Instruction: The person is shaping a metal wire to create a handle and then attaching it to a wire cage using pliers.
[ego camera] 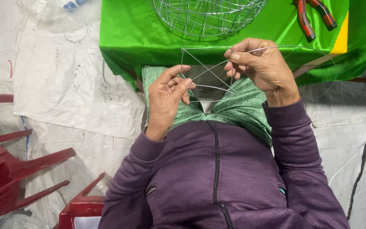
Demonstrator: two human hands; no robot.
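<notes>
**Bending thin wire into a shape**

The left hand (166, 99) and the right hand (261, 65) are both pinched shut on one thin wire frame (208, 74). The hands are apart, one at each side of it. The frame is held up in the air, just in front of the green cloth table (123, 34). It has a few straight sides and crossing pieces, and a loose wire end sticks out past the right hand, so it looks only partly made. A finished-looking round wire basket (208, 17) sits on the table. Red pliers (314, 15) lie on the table too, untouched. Red plastic chairs (18, 169) stand well to the left of the table.
</notes>
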